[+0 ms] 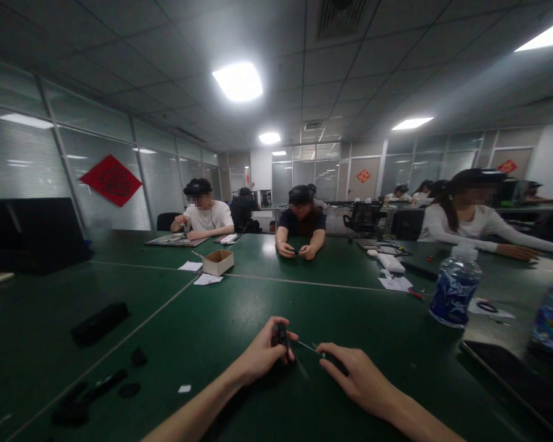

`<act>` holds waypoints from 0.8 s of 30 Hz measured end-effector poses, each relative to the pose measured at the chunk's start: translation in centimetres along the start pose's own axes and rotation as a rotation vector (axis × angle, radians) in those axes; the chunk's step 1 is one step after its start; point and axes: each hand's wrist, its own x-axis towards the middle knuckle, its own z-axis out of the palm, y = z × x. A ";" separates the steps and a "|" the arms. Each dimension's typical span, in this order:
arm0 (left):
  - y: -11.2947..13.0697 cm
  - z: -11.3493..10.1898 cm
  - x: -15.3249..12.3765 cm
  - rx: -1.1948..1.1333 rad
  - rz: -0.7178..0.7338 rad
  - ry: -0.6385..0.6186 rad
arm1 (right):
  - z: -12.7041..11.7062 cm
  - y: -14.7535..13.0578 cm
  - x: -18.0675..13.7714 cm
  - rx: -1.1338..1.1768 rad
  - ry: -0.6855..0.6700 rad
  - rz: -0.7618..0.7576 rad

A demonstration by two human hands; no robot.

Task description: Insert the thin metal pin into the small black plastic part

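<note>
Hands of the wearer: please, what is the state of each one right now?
Left hand: closed, holding a small black part.
Right hand: closed, holding a thin screwdriver-like tool.

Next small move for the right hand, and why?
Probably steady and align the screwdriver-like tool with the small black part: the right hand holds the tool, its thin shaft points toward the part in the left hand, and contact isn't clear.

Has a grey tiled ceiling (175,61) with bright light panels (238,81), glass partitions (92,126) at left, green table (239,307) near, black office chair (365,216) far.
</note>
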 end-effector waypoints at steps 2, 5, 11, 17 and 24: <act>0.2 0.0 -0.1 -0.001 -0.002 -0.004 | 0.0 0.1 -0.1 0.000 0.003 -0.001; 0.8 0.4 -0.3 0.012 -0.012 0.009 | 0.1 0.1 -0.1 -0.001 -0.002 0.004; 1.1 0.9 -0.3 0.061 -0.010 0.047 | 0.3 0.2 0.0 -0.009 -0.009 0.012; 0.4 0.7 0.1 0.041 -0.018 0.046 | 0.4 0.3 0.1 -0.016 0.001 -0.001; 1.0 0.9 -0.2 0.053 -0.048 0.028 | 0.1 -0.1 0.0 -0.021 -0.002 0.009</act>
